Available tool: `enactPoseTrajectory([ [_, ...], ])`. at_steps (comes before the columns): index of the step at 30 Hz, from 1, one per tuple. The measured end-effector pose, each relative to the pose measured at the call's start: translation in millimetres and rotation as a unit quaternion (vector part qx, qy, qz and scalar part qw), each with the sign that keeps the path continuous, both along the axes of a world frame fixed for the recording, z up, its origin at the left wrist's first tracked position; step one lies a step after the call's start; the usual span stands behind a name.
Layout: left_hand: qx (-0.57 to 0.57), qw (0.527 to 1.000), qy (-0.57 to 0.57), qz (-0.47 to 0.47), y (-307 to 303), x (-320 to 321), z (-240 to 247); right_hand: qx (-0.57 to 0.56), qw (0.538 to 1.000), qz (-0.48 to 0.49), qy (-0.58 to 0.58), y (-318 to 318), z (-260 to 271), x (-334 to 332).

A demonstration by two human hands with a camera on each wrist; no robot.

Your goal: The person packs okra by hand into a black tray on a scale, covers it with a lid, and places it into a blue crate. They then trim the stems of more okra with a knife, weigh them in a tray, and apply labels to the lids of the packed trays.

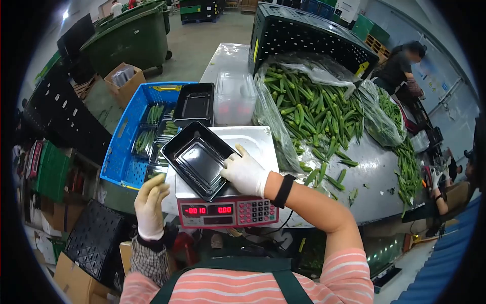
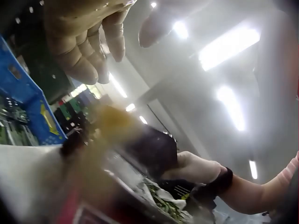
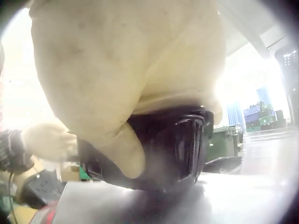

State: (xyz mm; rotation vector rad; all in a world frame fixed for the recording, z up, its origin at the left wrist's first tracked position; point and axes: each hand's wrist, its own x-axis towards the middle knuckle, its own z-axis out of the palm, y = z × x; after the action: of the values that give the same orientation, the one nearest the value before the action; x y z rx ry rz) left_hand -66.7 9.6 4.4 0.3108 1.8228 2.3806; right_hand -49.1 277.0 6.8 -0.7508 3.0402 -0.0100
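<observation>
My gloved right hand (image 1: 246,172) grips the right side wall of a black plastic tray (image 1: 195,158), thumb on one face of the wall and fingers over the rim. The tray holds nothing and sits tilted low over the metal plate (image 1: 255,141) of a red digital scale (image 1: 230,219). In the right wrist view the thumb (image 3: 128,156) lies against the outer wall of the tray. Left of the scale, my gloved left hand (image 1: 150,207) is raised with nothing in it, its fingers apart and loosely bent near the tray's lower left edge.
Behind the scale stand stacked black trays (image 1: 194,101) and clear plastic lids (image 1: 234,99). A blue crate (image 1: 117,147) at left holds packed trays of okra. Loose okra (image 1: 316,109) spills from a plastic bag, with a black crate (image 1: 314,38) behind it. Another person (image 1: 400,71) works at right.
</observation>
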Motion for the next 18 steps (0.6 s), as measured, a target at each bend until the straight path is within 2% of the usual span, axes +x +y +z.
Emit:
enactPoseTrajectory([
  [1,0.009,1.0,0.012,-0.024,16.1,3.9,9.3,-0.002,1.0,0.007,0.0,5.3,-0.7,12.1],
  [3,0.014,0.998,0.045,-0.049,44.1,13.3,18.0,-0.202,0.972,0.024,0.116,28.4,6.4,33.7],
  [5,0.003,0.997,0.051,-0.05,66.7,24.1,16.4,-0.253,0.966,0.002,0.056,79.3,31.9,45.1],
  [6,-0.009,0.997,0.052,-0.063,78.5,31.8,15.2,-0.259,0.964,-0.034,0.051,118.1,15.7,40.2],
  [7,-0.011,0.998,0.04,-0.051,94.0,42.3,17.0,-0.254,0.963,-0.088,0.026,147.1,24.1,43.0],
  [8,-0.016,0.999,0.035,-0.034,109.8,52.7,17.1,-0.233,0.957,-0.166,0.046,177.7,12.0,47.3],
  [9,-0.028,0.999,0.017,-0.031,124.9,62.8,16.9,-0.192,0.954,-0.23,0.005,198.9,6.8,46.6],
  [11,-0.07,0.997,-0.003,-0.034,153.1,79.0,17.6,-0.251,0.939,-0.235,0.004,230.5,-36.3,29.0],
  [13,-0.099,0.995,0.001,-0.028,183.9,93.7,24.1,-0.301,0.925,-0.234,-0.001,236.4,-54.0,2.8],
  [15,-0.102,0.994,-0.007,-0.039,208.4,105.7,34.5,-0.269,0.9,-0.333,-0.081,231.9,-61.8,-23.7],
  [18,-0.092,0.993,0.037,-0.07,231.1,113.5,44.0,-0.261,0.93,-0.258,-0.034,231.3,-81.7,-43.5],
])
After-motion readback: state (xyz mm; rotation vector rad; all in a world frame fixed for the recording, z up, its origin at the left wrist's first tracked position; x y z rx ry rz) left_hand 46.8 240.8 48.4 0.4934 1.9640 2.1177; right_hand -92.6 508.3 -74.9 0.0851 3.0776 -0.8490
